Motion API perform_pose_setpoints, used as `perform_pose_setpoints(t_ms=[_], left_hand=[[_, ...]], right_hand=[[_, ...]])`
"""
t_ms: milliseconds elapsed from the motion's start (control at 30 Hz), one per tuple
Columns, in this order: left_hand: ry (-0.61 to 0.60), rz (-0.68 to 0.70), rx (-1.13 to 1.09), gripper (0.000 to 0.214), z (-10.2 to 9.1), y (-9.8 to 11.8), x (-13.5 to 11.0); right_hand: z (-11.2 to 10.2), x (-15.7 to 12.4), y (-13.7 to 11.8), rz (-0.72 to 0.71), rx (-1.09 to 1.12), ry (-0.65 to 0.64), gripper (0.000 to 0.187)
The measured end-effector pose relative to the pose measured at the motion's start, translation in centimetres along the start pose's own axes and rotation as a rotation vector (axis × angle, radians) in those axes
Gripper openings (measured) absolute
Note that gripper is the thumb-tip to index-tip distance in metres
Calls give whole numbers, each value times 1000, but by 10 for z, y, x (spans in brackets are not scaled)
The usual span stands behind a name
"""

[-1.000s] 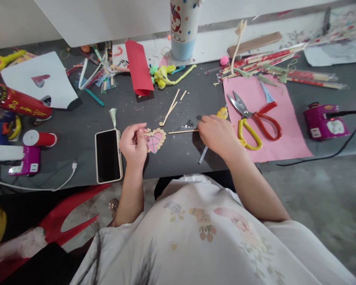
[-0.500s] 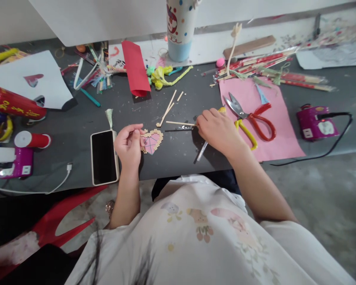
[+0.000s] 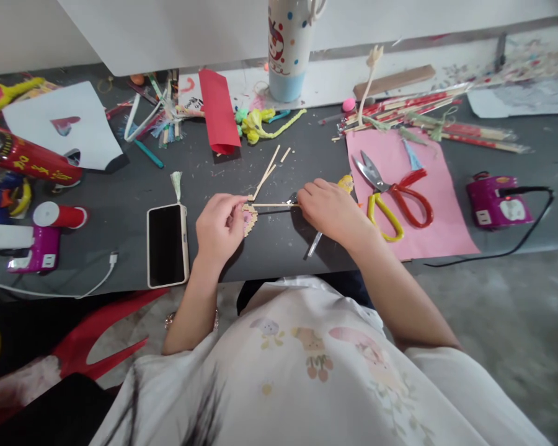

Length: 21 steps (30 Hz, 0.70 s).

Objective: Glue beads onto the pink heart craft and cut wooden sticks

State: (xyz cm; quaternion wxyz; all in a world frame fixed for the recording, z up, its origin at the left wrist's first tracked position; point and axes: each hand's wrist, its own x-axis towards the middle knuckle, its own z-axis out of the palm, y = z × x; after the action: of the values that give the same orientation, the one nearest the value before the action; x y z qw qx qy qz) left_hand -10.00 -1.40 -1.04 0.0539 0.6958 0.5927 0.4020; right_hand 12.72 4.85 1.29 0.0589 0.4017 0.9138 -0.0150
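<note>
1. At the near edge of the dark table [image 3: 279,254], I am seeing the person's two hands working close together.
2. The left hand [image 3: 221,228] is pinching a small heart piece [image 3: 250,220] between thumb and fingers. The fingers are hiding most of it, and I cannot tell if it is resting on the table.
3. The right hand [image 3: 331,210] is gripping a thin stick [image 3: 272,205] with its fingers closed around one end. It is holding the stick level and pointing it toward the left hand.
4. The free end of the thin stick is touching the top edge of the heart piece, just beside the left thumb.
5. A phone [image 3: 167,244] is lying screen up just beside the left hand, on its outer side.
6. Scissors [image 3: 395,193] with red and yellow handles are lying on a pink sheet [image 3: 432,238], near the right hand.
7. Loose sticks [image 3: 270,166] are lying just behind the heart piece. A red folded paper [image 3: 218,111] and a dotted cup [image 3: 288,52] are sitting further back.
</note>
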Motion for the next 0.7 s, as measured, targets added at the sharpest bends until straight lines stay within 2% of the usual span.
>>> perform_pose_setpoints(t_ms=[167, 333, 467, 600, 700], left_hand=[[-158, 90, 134, 20, 1, 8, 9], [-347, 240, 214, 24, 8, 13, 20], [-495, 280, 309, 30, 11, 17, 27], [-534, 302, 296, 30, 12, 17, 28], [-508, 297, 275, 29, 12, 11, 28]], right_hand=[[-1, 2, -10, -23, 21, 20, 22], [-3, 4, -19, -44, 37, 74, 22], [-5, 7, -26, -55, 45, 108, 21], [-8, 6, -26, -58, 61, 140, 21], [-12, -1, -14, -21, 106, 178, 19]])
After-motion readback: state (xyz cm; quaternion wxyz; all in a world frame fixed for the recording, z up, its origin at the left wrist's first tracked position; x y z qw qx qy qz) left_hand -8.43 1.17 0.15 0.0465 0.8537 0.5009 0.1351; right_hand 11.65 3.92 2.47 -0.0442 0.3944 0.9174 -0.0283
